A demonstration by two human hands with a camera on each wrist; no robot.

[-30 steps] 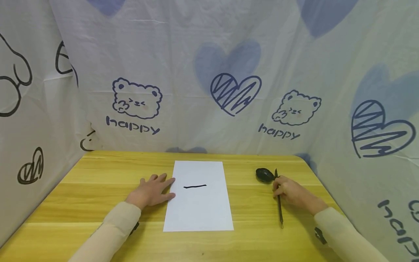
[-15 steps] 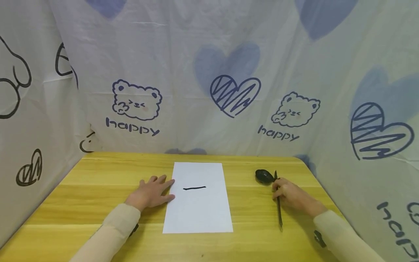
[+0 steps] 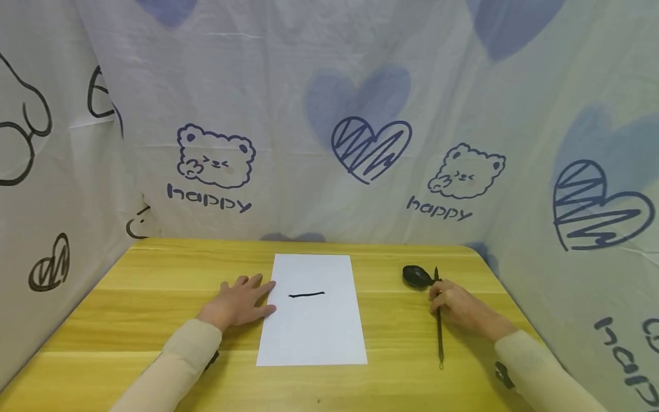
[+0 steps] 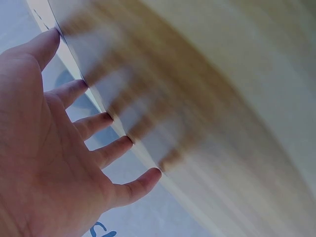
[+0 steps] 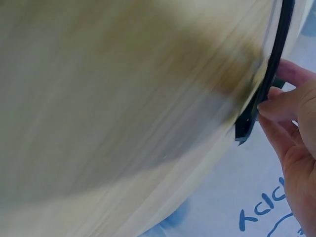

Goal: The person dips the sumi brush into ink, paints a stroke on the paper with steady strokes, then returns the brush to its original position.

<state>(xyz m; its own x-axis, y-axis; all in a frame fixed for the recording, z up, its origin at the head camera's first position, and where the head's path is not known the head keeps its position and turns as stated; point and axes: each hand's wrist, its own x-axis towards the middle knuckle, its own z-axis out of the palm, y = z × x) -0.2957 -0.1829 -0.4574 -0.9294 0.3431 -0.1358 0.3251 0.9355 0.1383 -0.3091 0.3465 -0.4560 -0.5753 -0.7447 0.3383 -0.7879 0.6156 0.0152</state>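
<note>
My left hand lies with fingers spread at the left edge of a white sheet of paper, its fingertips on that edge. One short black brush stroke runs across the upper part of the sheet. To the right, my right hand pinches a dark writing brush, its pointed end away from me and a hanging loop at the near end. Just left of that pointed end lies a glossy black spoon-shaped dish. The right wrist view shows thumb and fingers on the dark brush shaft.
The yellow wood-grain table runs back to a white curtain printed with hearts, bears and words. More of this cloth closes off the left and right sides. A dark strap shows at the right wrist.
The brush has swung slightly in my right hand, its loop end now a little nearer me and further left. My left hand, the paper and the black dish stay as they were.
</note>
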